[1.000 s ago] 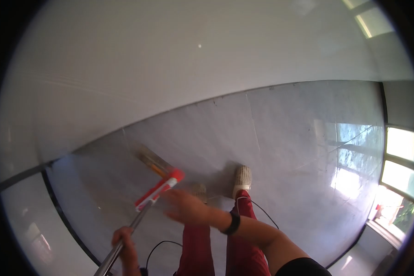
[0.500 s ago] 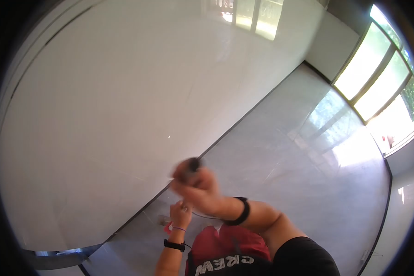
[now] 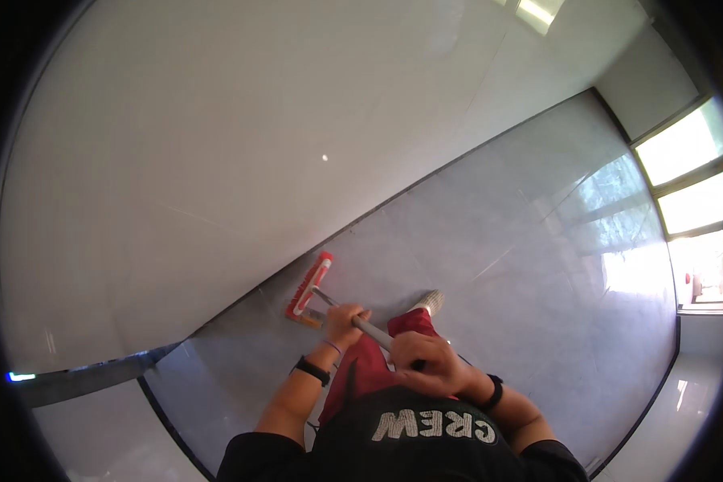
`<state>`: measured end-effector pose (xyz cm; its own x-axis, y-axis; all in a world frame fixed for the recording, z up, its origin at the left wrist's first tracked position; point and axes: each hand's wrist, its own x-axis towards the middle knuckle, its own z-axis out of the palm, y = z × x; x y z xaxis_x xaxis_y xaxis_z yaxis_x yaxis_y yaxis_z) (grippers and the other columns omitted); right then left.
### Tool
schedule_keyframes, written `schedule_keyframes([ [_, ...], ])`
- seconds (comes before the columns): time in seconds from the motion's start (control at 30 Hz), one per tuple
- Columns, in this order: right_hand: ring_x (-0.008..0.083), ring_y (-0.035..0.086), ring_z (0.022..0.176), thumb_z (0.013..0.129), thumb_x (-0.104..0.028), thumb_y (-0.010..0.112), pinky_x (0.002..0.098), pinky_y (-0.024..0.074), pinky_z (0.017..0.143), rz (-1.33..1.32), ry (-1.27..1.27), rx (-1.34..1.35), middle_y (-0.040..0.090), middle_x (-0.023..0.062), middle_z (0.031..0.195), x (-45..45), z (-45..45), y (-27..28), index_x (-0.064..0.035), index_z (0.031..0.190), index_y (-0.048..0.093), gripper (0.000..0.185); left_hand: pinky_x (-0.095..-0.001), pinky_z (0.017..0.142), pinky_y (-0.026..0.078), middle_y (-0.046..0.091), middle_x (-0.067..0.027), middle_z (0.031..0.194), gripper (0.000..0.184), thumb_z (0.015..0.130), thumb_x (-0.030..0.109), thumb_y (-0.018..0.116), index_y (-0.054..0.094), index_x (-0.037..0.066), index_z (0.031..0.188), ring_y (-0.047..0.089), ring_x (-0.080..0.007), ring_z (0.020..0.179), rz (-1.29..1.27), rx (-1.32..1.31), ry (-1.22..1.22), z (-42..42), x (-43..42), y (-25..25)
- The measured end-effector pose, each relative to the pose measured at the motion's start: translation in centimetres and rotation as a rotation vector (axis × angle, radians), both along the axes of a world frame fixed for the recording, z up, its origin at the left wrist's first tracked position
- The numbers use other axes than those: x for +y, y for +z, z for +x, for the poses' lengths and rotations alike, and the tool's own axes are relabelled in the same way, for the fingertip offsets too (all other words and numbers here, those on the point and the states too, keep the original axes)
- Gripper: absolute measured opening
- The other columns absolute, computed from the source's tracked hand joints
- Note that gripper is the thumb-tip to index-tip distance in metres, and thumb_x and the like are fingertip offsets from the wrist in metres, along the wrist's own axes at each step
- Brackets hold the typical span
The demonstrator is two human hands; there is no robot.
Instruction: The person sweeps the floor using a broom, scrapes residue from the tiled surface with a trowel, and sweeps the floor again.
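A broom [image 3: 310, 289] with a red and white head and red bristles is on the grey floor, close to the foot of the wall. Its grey handle runs from the head back toward my body. Wrapped round the lower part of that handle is my left hand [image 3: 346, 324], with a black watch on its wrist. Nearer my belly, my right hand [image 3: 430, 363] closes over the handle's upper end; a dark tip shows in the fist. A black band circles the right wrist.
A pale, glossy wall [image 3: 217, 161] fills the left and top, with a dark skirting line along its base. My shoe [image 3: 431, 301] stands on the shiny grey floor [image 3: 498, 233]. Bright windows [image 3: 691, 173] are at the right. A dark-edged opening [image 3: 96, 377] shows at lower left.
My right hand has come down and right, from above the left hand to near my belly. The broom head, barely visible earlier, now shows fully by the wall. The view has shifted.
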<state>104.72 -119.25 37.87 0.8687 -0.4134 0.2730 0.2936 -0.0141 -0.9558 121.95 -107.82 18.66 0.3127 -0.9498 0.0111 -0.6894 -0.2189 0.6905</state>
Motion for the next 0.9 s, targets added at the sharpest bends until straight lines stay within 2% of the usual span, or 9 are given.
schedule_keyframes([
  [0.07,0.0161,0.052,0.064,0.078,-0.003,0.063,0.0298,0.0412,0.061,0.050,0.009,0.038,0.054,0.0049,0.069,-1.7,0.6,-3.9,-0.0022,0.071,0.052,0.013,-0.0427,0.058,0.038,0.055,-0.0092,0.063,0.027,0.078,0.029,0.058,0.051,0.009,0.061,0.056,-0.0300,0.068,0.170,-0.049,0.048,1.2,-1.0,-2.7],
  [0.17,0.0123,0.045,0.056,0.079,-0.004,0.063,0.0276,0.0365,0.052,0.234,-0.067,0.309,0.049,0.0033,0.062,-4.3,0.8,-8.2,-0.0019,0.066,0.050,0.018,-0.0431,0.057,0.039,0.056,-0.0089,0.065,0.025,0.077,0.029,0.057,0.052,0.010,0.062,0.056,-0.0298,0.069,0.141,-0.141,0.122,2.0,-3.3,-7.8],
  [0.27,0.0108,0.039,0.052,0.079,-0.005,0.062,0.0267,0.0332,0.048,0.177,-0.359,0.318,0.043,0.0043,0.058,-6.4,-0.3,-8.9,-0.0020,0.061,0.046,0.024,-0.0437,0.056,0.040,0.056,-0.0083,0.066,0.022,0.076,0.027,0.058,0.052,0.010,0.063,0.056,-0.0294,0.069,0.156,-0.130,0.018,0.3,-7.5,-9.3],
  [0.33,0.0133,0.042,0.052,0.076,-0.003,0.063,0.0278,0.0350,0.049,0.115,-0.381,0.364,0.042,0.0040,0.057,-7.6,-2.0,-8.0,-0.0027,0.060,0.045,0.024,-0.0445,0.055,0.040,0.056,-0.0078,0.067,0.020,0.075,0.024,0.059,0.052,0.010,0.064,0.056,-0.0292,0.068,0.045,-0.038,-0.025,-2.2,-11.3,-10.2],
  [0.4,0.0174,0.045,0.052,0.072,0.001,0.064,0.0314,0.0368,0.050,-0.169,-0.410,0.252,0.043,0.0037,0.056,-9.0,-3.5,-6.6,-0.0037,0.059,0.044,0.024,-0.0437,0.059,0.040,0.055,-0.0071,0.066,0.019,0.075,0.022,0.059,0.051,0.010,0.063,0.056,-0.0286,0.069,-0.001,0.009,-0.043,-5.3,-15.5,-10.7],
  [0.57,0.0217,0.050,0.055,0.069,0.002,0.064,0.0340,0.0427,0.056,-0.241,-0.444,0.203,0.050,0.0053,0.059,-13.3,-8.8,-3.1,-0.0043,0.062,0.045,0.022,-0.0400,0.063,0.038,0.053,-0.0077,0.064,0.020,0.074,0.019,0.062,0.049,0.009,0.063,0.054,-0.0280,0.068,-0.128,0.103,-0.179,-10.4,-24.0,-5.2],
  [0.7,0.0243,0.055,0.061,0.073,0.002,0.062,0.0348,0.0473,0.063,-0.139,-0.378,0.077,0.054,0.0091,0.064,-15.2,-11.7,0.9,-0.0035,0.070,0.047,0.016,-0.0375,0.068,0.034,0.051,-0.0050,0.064,0.020,0.075,0.020,0.063,0.048,0.010,0.066,0.052,-0.0253,0.068,-0.237,0.123,-0.145,-12.5,-24.4,-0.8],
  [0.77,0.0248,0.055,0.061,0.074,0.002,0.062,0.0343,0.0475,0.063,-0.070,-0.390,0.065,0.054,0.0096,0.066,-15.3,-12.5,0.6,-0.0028,0.072,0.048,0.015,-0.0386,0.074,0.034,0.052,-0.0042,0.066,0.021,0.077,0.027,0.060,0.049,0.011,0.067,0.054,-0.0247,0.072,-0.108,0.108,-0.172,-12.3,-22.5,-0.1],
  [0.9,0.0225,0.052,0.056,0.078,-0.002,0.061,0.0317,0.0442,0.056,0.057,-0.378,0.107,0.054,0.0069,0.066,-15.9,-11.8,-3.7,-0.0021,0.077,0.051,0.011,-0.0404,0.068,0.038,0.055,-0.0058,0.064,0.025,0.075,0.028,0.061,0.052,0.011,0.060,0.055,-0.0262,0.070,0.097,-0.028,-0.222,-10.4,-19.4,-1.3],
])
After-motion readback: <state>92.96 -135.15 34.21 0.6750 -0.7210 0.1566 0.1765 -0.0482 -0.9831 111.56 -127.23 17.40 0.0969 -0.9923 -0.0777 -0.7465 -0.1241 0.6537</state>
